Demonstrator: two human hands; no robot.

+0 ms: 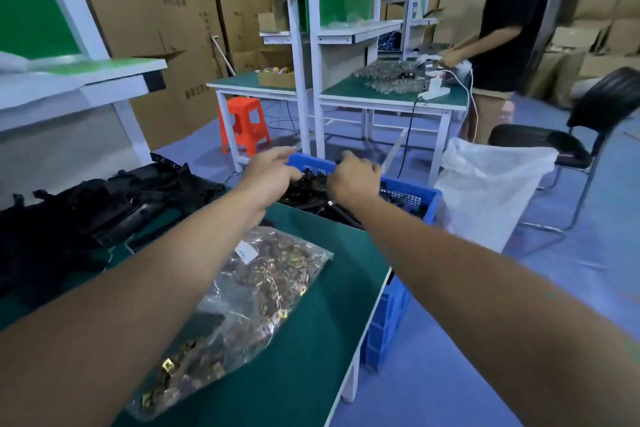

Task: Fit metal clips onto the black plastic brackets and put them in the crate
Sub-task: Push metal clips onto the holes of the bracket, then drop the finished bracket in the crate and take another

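Note:
Both my arms reach over the blue crate (412, 188) at the far edge of the green table (322, 291). My left hand (270, 174) hovers over the crate's left rim with relaxed fingers, holding nothing I can see. My right hand (353, 181) is over the crate with its fingers curled and its back toward me, so its grip is hidden. Black plastic brackets (311, 184) fill the crate, one lying between my hands. A clear bag of metal clips (252, 291) lies on the table under my left forearm. More black brackets (104, 204) are heaped at the left.
A white sack (491, 184) stands right of the crate, with a black chair (595, 121) behind it. Another person works at a far bench (388, 94). An orange stool (246, 125) sits on the floor, and cardboard boxes line the back wall.

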